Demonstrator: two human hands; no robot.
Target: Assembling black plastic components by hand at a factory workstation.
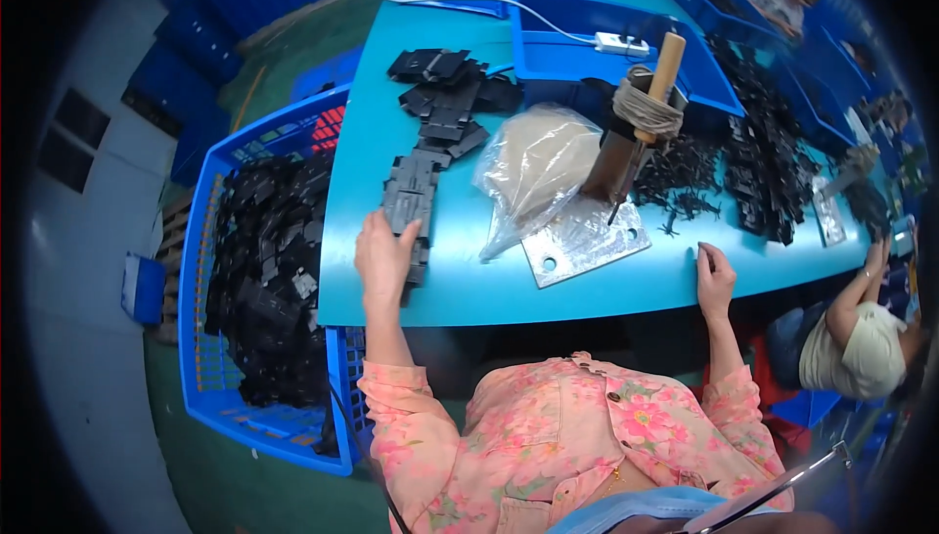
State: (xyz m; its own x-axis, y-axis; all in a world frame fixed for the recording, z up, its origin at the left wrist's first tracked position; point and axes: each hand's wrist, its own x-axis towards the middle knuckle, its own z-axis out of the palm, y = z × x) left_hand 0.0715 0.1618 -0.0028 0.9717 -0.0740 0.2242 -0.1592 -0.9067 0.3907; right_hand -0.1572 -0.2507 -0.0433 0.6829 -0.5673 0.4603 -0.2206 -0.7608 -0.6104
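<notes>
At the left of the table, my left hand point(383, 258) is closed around the near end of a flat black plastic part point(409, 192), thumb on its right side. Behind it lies a loose heap of similar black parts point(448, 109). My right hand point(716, 280) rests by the table's front edge with its fingers curled; what they hold, if anything, is hidden. Between my hands, a metal plate point(582, 245) with holes lies partly under a clear plastic bag point(543, 167) holding something tan. Above the plate stands a dark block point(614, 157) beside a cord-wrapped wooden handle point(665, 74).
A blue crate point(201, 338) full of black parts stands left of the table point(460, 289). Small black pieces point(680, 177) and long black piles point(758, 162) lie rightward. A power strip point(622, 44) sits at a blue bin point(558, 55). A co-worker point(856, 338) sits at right.
</notes>
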